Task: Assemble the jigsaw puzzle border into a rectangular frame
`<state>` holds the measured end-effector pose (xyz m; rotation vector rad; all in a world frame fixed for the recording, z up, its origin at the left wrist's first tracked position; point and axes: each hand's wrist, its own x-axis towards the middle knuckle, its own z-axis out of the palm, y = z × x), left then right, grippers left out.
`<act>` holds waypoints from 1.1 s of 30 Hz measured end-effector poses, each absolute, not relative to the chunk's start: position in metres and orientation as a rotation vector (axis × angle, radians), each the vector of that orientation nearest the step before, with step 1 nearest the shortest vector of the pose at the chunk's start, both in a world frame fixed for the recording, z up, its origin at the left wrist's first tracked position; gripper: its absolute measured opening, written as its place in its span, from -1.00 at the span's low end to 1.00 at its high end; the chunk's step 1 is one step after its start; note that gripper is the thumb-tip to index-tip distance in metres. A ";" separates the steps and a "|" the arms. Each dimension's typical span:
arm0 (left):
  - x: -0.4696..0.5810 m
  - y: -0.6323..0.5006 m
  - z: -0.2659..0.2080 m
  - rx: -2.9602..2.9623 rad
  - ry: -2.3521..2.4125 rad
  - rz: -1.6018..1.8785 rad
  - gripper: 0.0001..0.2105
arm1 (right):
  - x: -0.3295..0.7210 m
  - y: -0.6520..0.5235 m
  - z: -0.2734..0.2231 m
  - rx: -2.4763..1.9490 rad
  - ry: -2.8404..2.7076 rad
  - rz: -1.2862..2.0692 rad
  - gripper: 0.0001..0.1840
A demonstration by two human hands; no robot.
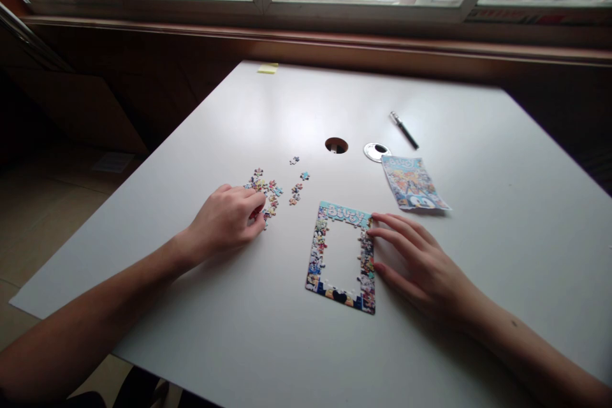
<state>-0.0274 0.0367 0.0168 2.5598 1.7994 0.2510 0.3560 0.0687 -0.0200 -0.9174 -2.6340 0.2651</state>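
Observation:
My left hand (230,215) rests at the near side of a heap of loose jigsaw pieces (271,190). Its fingers are curled in toward the thumb, and whatever they hold, if anything, is hidden. On the white table lies a partly assembled jigsaw puzzle (313,261), a colourful rectangular border around a bare white middle. My right hand (421,261) is open, fingers spread, with its fingertips at the puzzle's right edge. Between the heap and the puzzle are a few stray pieces (296,191), and another small group (294,160) lies farther back.
A creased picture sheet (414,183) lies right of the puzzle's top. Behind it are a round metal cover (373,152) and a black pen (405,131). The table (191,331) has a round cable hole (336,145). A yellow sticky note (268,68) marks its far edge, below the windows.

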 end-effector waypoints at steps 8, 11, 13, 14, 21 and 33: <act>-0.028 0.038 0.016 2.551 1.836 0.287 -0.86 | 0.357 0.069 -0.021 -0.914 -2.639 0.255 -0.48; -0.027 0.038 0.016 2.545 1.845 0.302 -0.84 | 0.357 0.070 -0.021 -0.911 -2.643 0.249 -0.48; -0.027 0.037 0.017 2.549 1.825 0.295 -0.82 | 0.357 0.069 -0.021 -0.913 -2.642 0.247 -0.48; -0.027 0.037 0.017 2.553 1.813 0.292 -0.82 | 0.357 0.069 -0.021 -0.914 -2.643 0.247 -0.48; -0.028 0.038 0.015 2.582 1.757 0.345 -0.89 | 0.356 0.068 -0.020 -0.920 -2.638 0.252 -0.49; -0.026 0.036 0.010 2.676 1.304 0.483 -0.87 | 0.354 0.068 -0.019 -0.926 -2.628 0.265 -0.51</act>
